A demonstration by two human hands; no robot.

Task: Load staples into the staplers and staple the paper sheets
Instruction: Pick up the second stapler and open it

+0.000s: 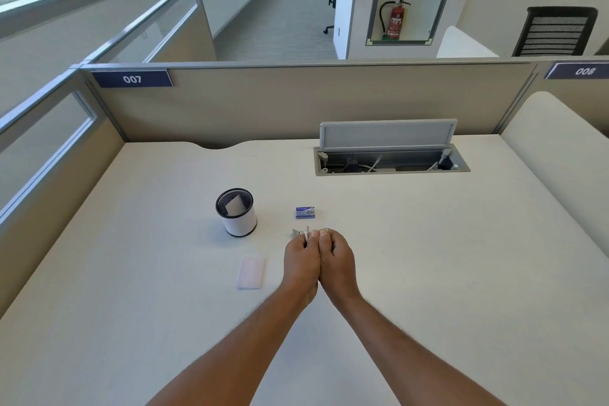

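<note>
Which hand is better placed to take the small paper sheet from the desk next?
The left hand, probably. The paper sheet lies on its side, beside its wrist, so the right hand would have to cross over. But both hands are curled together around a small metal stapler, so one must let go first.

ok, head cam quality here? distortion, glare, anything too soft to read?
Head view: wide-angle bend, the partition top bows. Even daylight, soft shadows, no glare on the desk. Both hands sharp, but the small metal stapler they pinch is mostly hidden. Staple box print too small to read.
</note>
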